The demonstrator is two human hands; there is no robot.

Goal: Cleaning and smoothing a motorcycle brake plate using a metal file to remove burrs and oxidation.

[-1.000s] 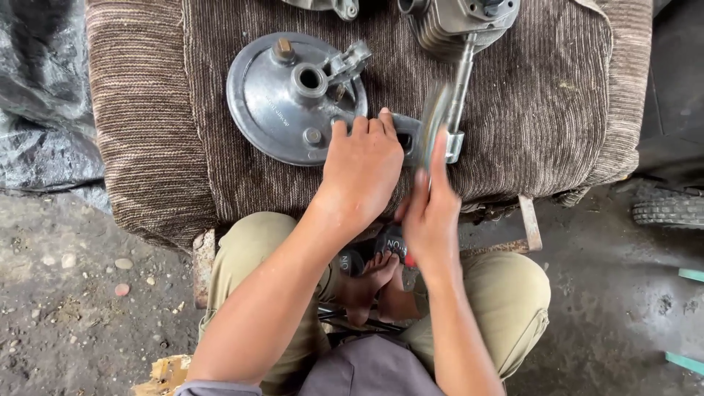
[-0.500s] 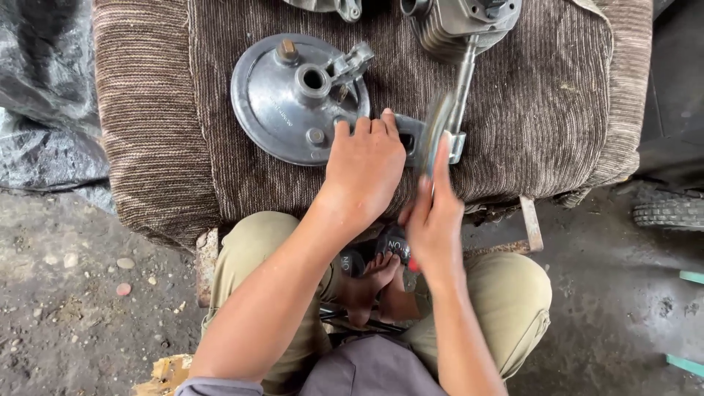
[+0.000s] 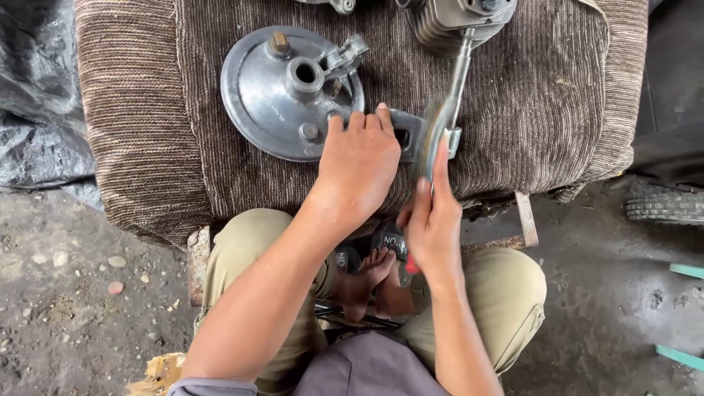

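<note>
Holding hand: the left hand (image 3: 359,165) is laid palm down, fingers stretched out and close together, on the near right edge of the round metal plate (image 3: 271,95); nothing is gripped, the plate is only pressed down.
Working hand: the right hand (image 3: 433,220) is closed around a thin tool (image 3: 434,136), with the forefinger laid along it; the tool is blurred, so its kind cannot be told. A bit of red (image 3: 411,265) is seen at the heel of the hand.
Place of the plate: it is laid flat on the brown ribbed cushion (image 3: 543,95), towards the left and far side, with its flat arm (image 3: 407,136) reaching right, just beside the tool.
Step in hand: it is judged that the arm of the plate is being worked on with the tool while the plate is held down.
Next move calls for: firm pressure is judged to be needed from the flat hand, with the fingertips kept off the tool's path.
Containers: none can be made out; the parts are laid loose on the cushion.
Other parts: a finned metal part (image 3: 440,22) is set at the far right edge, and a rod (image 3: 460,70) is run from it down towards the tool.
Surroundings: a tyre (image 3: 664,205) is seen on the ground at the right, and a black sheet (image 3: 29,110) at the left.
</note>
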